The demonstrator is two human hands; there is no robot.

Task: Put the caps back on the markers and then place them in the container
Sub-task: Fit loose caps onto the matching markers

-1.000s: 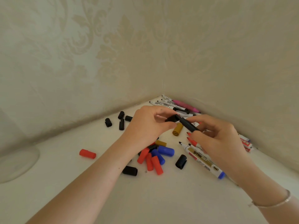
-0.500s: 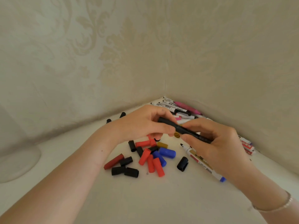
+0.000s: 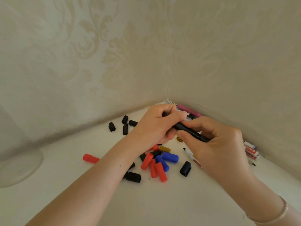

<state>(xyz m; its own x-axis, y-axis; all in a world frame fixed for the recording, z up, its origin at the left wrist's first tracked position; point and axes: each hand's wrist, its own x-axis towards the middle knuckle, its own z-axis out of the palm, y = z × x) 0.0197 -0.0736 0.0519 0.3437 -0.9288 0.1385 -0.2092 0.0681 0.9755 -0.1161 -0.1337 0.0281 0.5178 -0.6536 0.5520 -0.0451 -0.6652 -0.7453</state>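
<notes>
Damask-papered walls (image 3: 114, 54) corner a white table (image 3: 162, 201) strewn with caps (image 3: 153, 165).

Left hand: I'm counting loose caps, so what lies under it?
Under the left hand, a red cap and a gold cap peek out on the table. Anything else is covered by the palm.

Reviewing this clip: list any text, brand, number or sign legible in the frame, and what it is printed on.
None can be read.
Red-and-white markers by the right wall: red label print, too blurred.
White markers in the corner: dark print, too small.
Uncapped marker by the right hand: label mostly hidden.
Table: tiny dark mark, illegible.
</notes>
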